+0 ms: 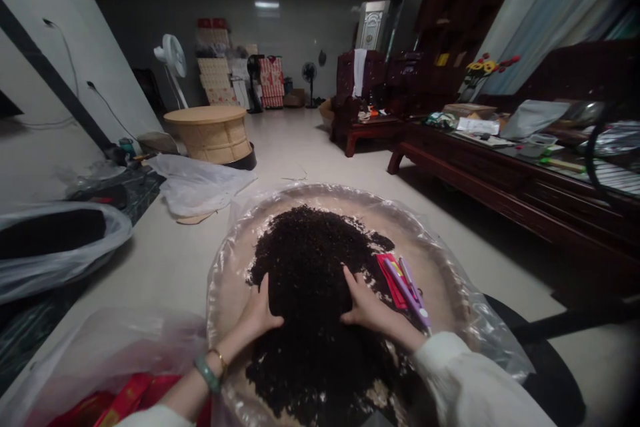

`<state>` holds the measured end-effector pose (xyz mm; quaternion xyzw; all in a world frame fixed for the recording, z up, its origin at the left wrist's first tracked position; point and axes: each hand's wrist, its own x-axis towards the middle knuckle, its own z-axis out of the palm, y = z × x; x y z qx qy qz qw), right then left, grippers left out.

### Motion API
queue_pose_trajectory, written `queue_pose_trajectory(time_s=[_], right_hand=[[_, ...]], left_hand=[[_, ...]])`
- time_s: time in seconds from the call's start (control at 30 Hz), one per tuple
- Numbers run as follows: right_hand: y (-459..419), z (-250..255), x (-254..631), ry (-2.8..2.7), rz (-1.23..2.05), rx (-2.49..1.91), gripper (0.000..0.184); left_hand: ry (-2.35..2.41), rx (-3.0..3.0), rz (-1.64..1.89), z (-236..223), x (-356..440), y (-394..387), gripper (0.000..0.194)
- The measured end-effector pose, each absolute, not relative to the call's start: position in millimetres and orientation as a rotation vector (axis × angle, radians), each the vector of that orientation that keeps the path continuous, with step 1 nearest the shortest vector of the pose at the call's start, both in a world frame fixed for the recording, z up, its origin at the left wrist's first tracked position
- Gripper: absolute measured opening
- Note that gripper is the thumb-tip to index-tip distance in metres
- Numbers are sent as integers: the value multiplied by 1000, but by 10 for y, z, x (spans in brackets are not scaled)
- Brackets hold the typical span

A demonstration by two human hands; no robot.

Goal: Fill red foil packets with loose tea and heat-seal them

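Dark, loose, leaf-like material, resembling dried tea (310, 247), is heaped in a wide round tray (445, 280) lined with clear plastic. My left hand (259, 312) touches the left side of the heap, thumb spread away from the fingers. Opposite it, my right hand (363, 303) rests at the heap's right side, thumb and fingers also apart. Some fingertips are hidden against the dark leaves. Just beyond the right hand lie a purple hinged tool (407, 290), like a small flat iron, and a red packet (393, 280).
A clear bag with red packets (135, 393) is at lower left. Further left stands a plastic-lined container (115, 233) of dark material. Ahead are a plastic sheet (200, 183) and a round woven stand (215, 137). A long dark wooden table (480, 180) runs along the right.
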<state>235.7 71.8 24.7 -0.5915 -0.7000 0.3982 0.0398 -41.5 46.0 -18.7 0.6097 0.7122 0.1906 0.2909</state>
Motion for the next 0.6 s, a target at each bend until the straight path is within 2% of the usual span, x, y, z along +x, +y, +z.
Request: queue_pose_trajectory(time_s=[0.13, 0.27, 0.43, 0.53, 0.6], right_hand=[[729, 321, 2205, -1960, 1241, -1660, 116], [978, 568, 2014, -1892, 1150, -1580, 107], [1322, 838, 2101, -1764, 968, -1324, 97], [1258, 756, 2408, -1818, 972, -1422, 87], [1101, 600, 2622, -2044, 1023, -1632, 83]], left_hand=[[1804, 1619, 636, -12, -177, 526, 104], [1714, 1623, 797, 424, 116, 834, 97], [1427, 1675, 1057, 1039, 213, 1138, 102], [1458, 1617, 982, 1056, -90, 1079, 102], [1688, 1793, 719, 882, -375, 952, 100]])
